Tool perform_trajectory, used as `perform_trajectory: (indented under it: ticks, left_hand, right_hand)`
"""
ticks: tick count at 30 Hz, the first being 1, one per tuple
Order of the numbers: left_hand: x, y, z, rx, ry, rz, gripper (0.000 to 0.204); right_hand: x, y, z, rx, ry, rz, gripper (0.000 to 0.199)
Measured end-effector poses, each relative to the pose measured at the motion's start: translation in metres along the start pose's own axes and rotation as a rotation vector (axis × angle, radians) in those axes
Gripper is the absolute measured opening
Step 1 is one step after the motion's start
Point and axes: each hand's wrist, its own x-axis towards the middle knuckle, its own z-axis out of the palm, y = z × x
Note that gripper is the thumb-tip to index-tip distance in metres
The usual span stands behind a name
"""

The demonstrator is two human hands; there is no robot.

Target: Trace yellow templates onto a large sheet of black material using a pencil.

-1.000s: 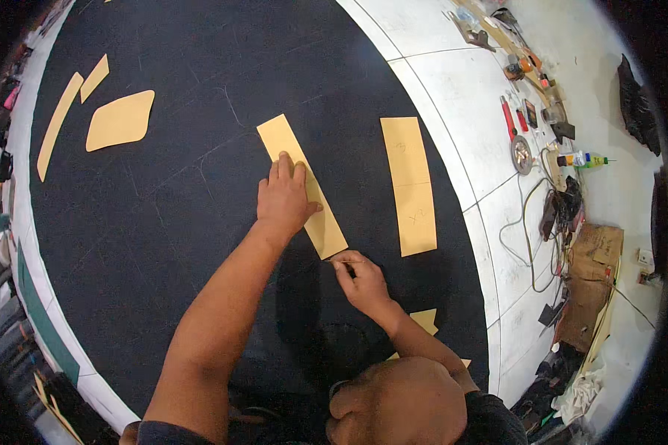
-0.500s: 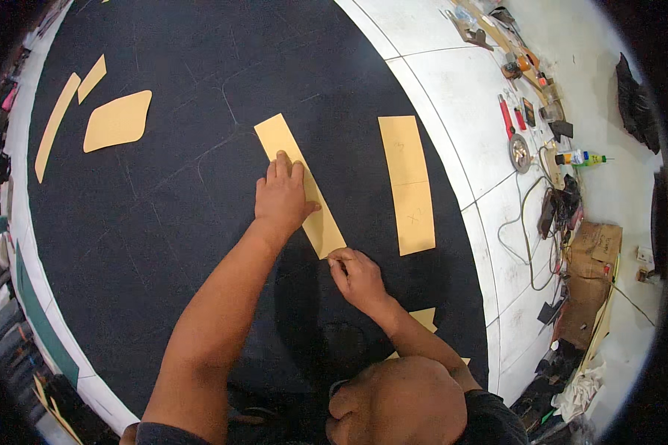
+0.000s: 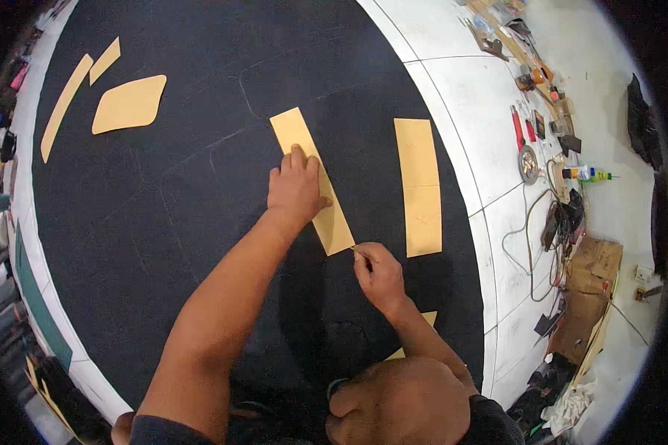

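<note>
Tan card, cut as a long straight-sided strip (image 3: 333, 228), lies slantwise on dark cloth (image 3: 200, 245), upper end leaning left. Left hand (image 3: 295, 189): palm down, fingers extended over the strip, not gripping; seems to pin it. Right hand (image 3: 380, 274): fingertips closed in a pinch on a thin implement (image 3: 355, 249), too small to identify, at the strip's lower right corner; contact with card cannot be told.

Step in hand, judged: marking along the strip's outline. Next move calls for steady left-hand pressure and a tip kept tight to the edge, lest the card slip.

Strip's look: plain, flat, corners crisp. Pale lines (image 3: 243, 83) cross the cloth beyond its upper end; a second card strip (image 3: 421, 211), creased or ruled crosswise, lies to the right.
</note>
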Motion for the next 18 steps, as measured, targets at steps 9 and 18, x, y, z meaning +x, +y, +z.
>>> perform_trajectory:
  ticks: [9,18]
  left_hand:
    - [0.004,-0.004,0.004,-0.034,0.029,0.061,0.087]
    - [0.007,-0.004,0.003,-0.042,0.017,0.067,0.085]
  right_hand:
    - [0.008,0.004,0.02,-0.137,-0.111,-0.391,0.016]
    - [0.027,-0.006,0.021,-0.212,-0.118,-0.448,0.015]
